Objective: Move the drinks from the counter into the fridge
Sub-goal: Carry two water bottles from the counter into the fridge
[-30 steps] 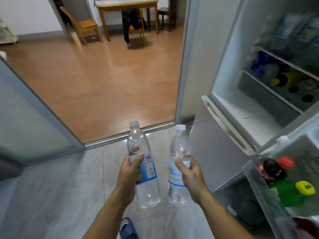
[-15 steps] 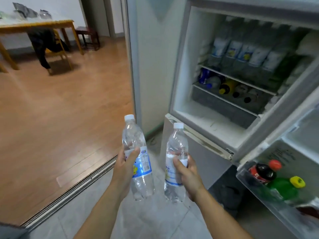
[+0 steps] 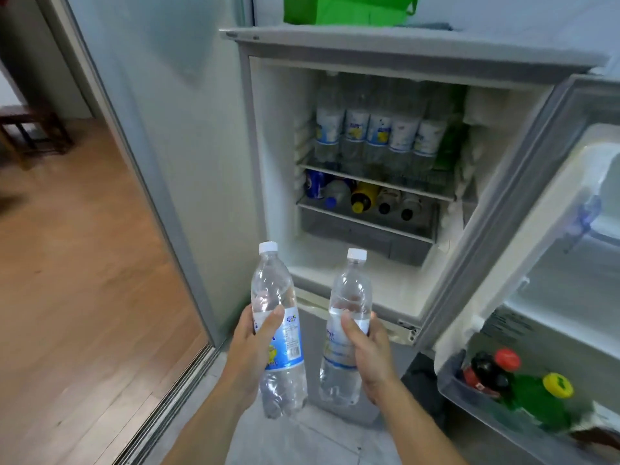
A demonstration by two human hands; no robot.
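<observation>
My left hand (image 3: 250, 350) grips a clear water bottle (image 3: 273, 290) with a white cap and a blue label, held upright. My right hand (image 3: 369, 350) grips a second water bottle (image 3: 350, 290) of the same kind, upright beside the first. Both bottles are in front of the open fridge (image 3: 396, 283), just below its lower sill. Inside, several water bottles (image 3: 379, 132) stand in a row on the upper wire shelf. Several drinks (image 3: 364, 196) lie on their sides on the shelf below.
The fridge door (image 3: 550, 250) stands open at the right; its lower bin holds a red-capped dark soda bottle (image 3: 489, 370) and a yellow-capped green bottle (image 3: 540, 397). A green bag (image 3: 345, 8) sits on top of the fridge. A sliding-door frame (image 3: 141, 182) and wooden floor (image 3: 77, 280) lie left.
The view has swung right and closer to the open fridge, which now fills the frame. Both hands still hold their bottles upright, now nearer the fridge opening.
</observation>
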